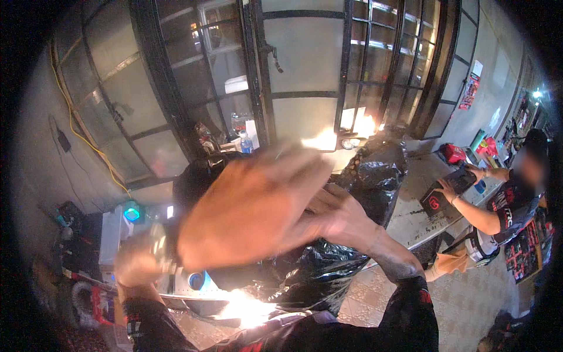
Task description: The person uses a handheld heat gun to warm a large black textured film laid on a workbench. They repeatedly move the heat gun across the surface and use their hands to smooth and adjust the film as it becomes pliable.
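My left hand (252,202) is raised at the middle of the view, large and smeared by motion. It reaches across to the right, with a band (158,242) at the wrist. My right hand (343,220) comes in from the lower right and overlaps it. Whether the two hands touch is not clear, and the right fingers are partly hidden behind the left hand. I can make out nothing held in either. Beneath and beyond them lies shiny black plastic (316,264), which rises into a bulky wrapped bundle (378,176) on the right.
On the right a co-worker (498,199) holds a dark box (448,190) over the worktable (410,220). A blue-lined roll (199,280) lies low left, near a glowing blue-green light (131,214). A bottle (245,142) stands before dark-framed windows (305,64). Bright glare hides spots.
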Demonstrator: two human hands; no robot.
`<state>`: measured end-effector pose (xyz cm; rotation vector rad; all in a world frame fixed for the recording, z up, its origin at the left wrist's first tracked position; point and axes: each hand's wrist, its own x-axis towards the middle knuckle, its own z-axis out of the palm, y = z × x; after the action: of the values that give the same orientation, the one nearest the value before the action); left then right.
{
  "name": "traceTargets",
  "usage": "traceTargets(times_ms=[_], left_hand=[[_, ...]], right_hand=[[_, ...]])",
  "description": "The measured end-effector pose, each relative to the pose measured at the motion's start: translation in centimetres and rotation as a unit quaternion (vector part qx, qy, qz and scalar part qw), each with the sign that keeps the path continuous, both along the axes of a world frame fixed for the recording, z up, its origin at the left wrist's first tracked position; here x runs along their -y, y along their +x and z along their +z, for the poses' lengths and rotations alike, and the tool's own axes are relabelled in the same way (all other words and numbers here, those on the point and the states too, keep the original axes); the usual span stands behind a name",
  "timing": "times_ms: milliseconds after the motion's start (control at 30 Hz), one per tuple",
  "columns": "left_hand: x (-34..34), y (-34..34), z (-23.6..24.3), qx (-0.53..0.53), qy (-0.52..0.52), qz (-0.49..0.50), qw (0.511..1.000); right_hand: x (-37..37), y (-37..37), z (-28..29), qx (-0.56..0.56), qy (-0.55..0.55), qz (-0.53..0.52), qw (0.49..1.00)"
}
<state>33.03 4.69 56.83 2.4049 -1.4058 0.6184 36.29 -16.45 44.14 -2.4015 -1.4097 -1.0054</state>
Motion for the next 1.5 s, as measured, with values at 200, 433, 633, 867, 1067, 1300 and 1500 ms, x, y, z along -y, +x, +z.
traceTargets(times_ms=[200, 433, 633, 867, 1067, 1300, 1500], left_hand=[[10.7, 11.3, -0.2, -0.151, -0.001, -0.034, 0.988], [13.9, 13.8, -1.4, -0.163, 0.01, -0.076, 0.984], [13.4, 14.4, -2.0, -0.039, -0.087, -0.125, 0.988], [14.6, 14.6, -1.4, -0.057, -0.134, -0.115, 0.983], [14.0, 15.6, -1.7, -0.087, -0.203, -0.079, 0.972], [13.5, 17.5, -2.9, -0.086, -0.212, -0.138, 0.964], [10.9, 17.5, -2.6, -0.055, -0.093, -0.214, 0.971]], right_hand=[[0.1, -0.5, 0.6, 0.047, -0.065, -0.023, 0.996], [0.5, -0.1, 0.3, 0.03, -0.039, -0.031, 0.998], [2.7, -4.4, 4.7, 0.016, 0.08, -0.044, 0.996], [7.4, -4.9, 3.2, -0.069, 0.167, -0.271, 0.945], [6.2, -2.2, 1.4, -0.044, 0.363, -0.304, 0.88], [3.6, 1.8, 2.2, -0.055, 0.369, -0.316, 0.872], [4.1, 2.0, 0.8, -0.022, 0.283, -0.328, 0.901]])
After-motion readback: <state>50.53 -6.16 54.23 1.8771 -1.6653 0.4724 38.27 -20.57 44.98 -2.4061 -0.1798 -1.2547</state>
